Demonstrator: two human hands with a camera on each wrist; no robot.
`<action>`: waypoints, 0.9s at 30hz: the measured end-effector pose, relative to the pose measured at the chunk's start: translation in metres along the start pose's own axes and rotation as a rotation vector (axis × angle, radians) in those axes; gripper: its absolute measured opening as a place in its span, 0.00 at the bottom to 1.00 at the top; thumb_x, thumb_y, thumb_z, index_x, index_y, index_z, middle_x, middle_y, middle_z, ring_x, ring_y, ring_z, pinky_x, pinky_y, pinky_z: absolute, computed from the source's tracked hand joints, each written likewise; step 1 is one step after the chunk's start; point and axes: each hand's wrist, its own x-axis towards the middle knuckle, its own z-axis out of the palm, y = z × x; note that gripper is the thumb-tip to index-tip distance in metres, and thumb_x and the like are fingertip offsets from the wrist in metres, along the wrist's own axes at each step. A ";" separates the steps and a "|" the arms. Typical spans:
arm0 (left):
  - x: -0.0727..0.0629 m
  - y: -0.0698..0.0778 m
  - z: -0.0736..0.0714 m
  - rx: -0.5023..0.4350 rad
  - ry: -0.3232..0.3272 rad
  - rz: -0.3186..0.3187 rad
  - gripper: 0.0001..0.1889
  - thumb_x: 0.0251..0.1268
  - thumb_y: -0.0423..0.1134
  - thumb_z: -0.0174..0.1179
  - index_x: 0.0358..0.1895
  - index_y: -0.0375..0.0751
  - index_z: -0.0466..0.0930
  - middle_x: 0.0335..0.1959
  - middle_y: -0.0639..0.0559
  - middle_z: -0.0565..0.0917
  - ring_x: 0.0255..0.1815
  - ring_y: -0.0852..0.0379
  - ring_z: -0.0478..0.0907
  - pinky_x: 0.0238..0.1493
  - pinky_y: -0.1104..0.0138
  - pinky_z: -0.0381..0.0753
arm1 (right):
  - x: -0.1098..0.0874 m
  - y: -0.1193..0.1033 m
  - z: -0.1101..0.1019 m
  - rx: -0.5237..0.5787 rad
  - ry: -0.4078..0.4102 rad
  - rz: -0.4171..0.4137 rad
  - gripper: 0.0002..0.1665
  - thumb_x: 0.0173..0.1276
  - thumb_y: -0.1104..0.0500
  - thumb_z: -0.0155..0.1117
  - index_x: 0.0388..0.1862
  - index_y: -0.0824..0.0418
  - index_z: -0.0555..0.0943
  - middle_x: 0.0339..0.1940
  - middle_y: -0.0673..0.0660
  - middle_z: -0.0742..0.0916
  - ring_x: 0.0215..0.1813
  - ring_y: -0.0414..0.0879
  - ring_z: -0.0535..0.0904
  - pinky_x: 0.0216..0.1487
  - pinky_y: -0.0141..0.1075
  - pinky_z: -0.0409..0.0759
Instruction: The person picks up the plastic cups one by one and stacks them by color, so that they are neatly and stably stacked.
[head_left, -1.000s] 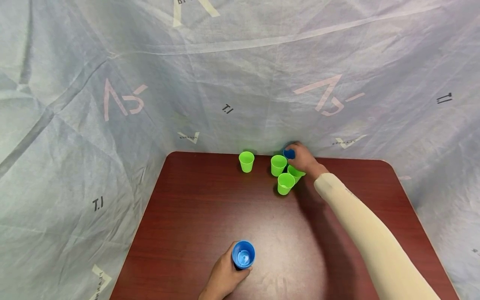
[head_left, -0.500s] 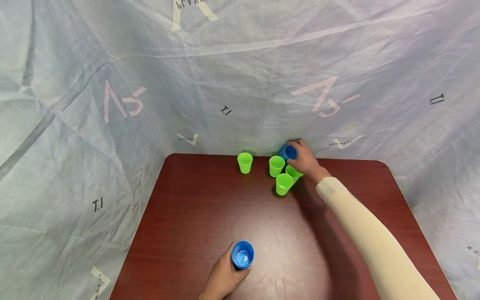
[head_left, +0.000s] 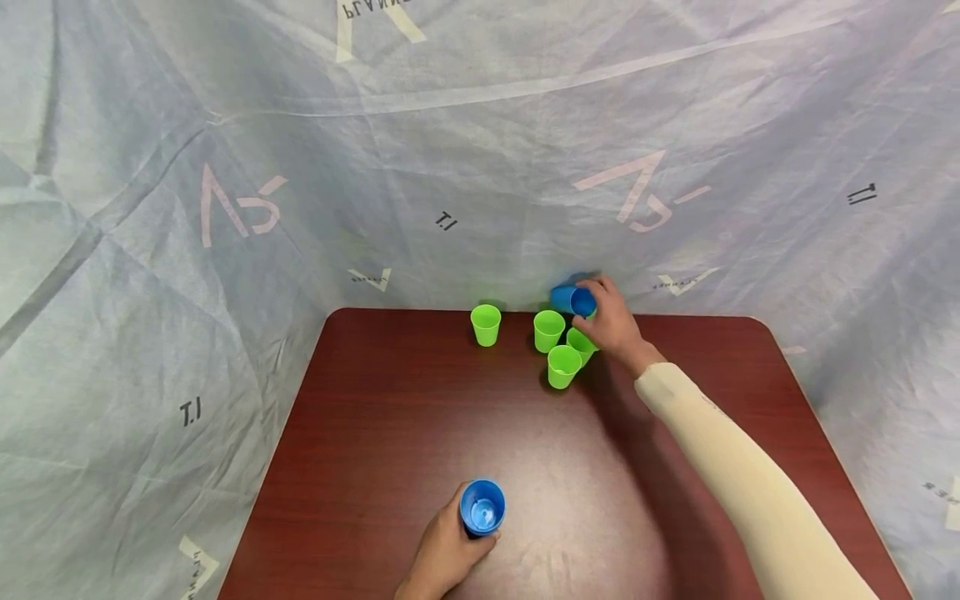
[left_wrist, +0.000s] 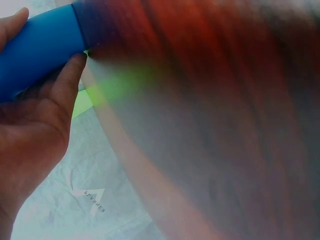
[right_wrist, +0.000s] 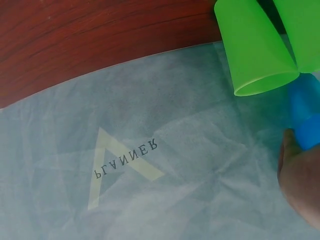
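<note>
Near the front of the table, my left hand grips a blue cup with its mouth facing up. That same blue cup shows between thumb and fingers in the left wrist view. At the back edge, my right hand holds another blue cup near its rim. This cup is tipped on its side, mouth toward the right hand; its far side is partly hidden by the fingers. Just in front of it stand a green cup, a second green cup and a third green cup.
One more green cup stands apart to the left, near the back edge. A grey printed sheet hangs behind and beside the dark red wooden table. The right sleeve reaches across the table's right side.
The blue cup in my right hand has tipped over further and come more into sight, its base swinging left. My left hand keeps its cup in place. The whole view has shifted slightly.
</note>
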 end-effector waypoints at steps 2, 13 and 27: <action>-0.001 0.000 0.000 0.007 0.005 0.006 0.37 0.53 0.45 0.82 0.67 0.50 0.75 0.59 0.48 0.88 0.60 0.46 0.86 0.60 0.47 0.84 | -0.003 -0.001 0.000 0.010 0.020 -0.009 0.37 0.64 0.62 0.74 0.73 0.64 0.74 0.73 0.67 0.72 0.65 0.66 0.76 0.66 0.62 0.77; -0.001 0.000 0.001 0.013 0.011 0.010 0.38 0.53 0.46 0.82 0.68 0.49 0.75 0.59 0.47 0.88 0.61 0.46 0.86 0.61 0.46 0.84 | -0.014 -0.015 -0.002 0.036 0.066 -0.068 0.37 0.65 0.62 0.75 0.72 0.63 0.75 0.71 0.68 0.74 0.65 0.65 0.75 0.65 0.62 0.79; 0.000 -0.001 0.002 0.000 -0.003 0.000 0.39 0.53 0.47 0.82 0.70 0.49 0.74 0.61 0.47 0.87 0.63 0.46 0.85 0.63 0.45 0.83 | -0.018 -0.032 -0.001 0.080 0.053 -0.133 0.35 0.66 0.64 0.73 0.72 0.63 0.75 0.69 0.66 0.75 0.61 0.62 0.78 0.59 0.58 0.84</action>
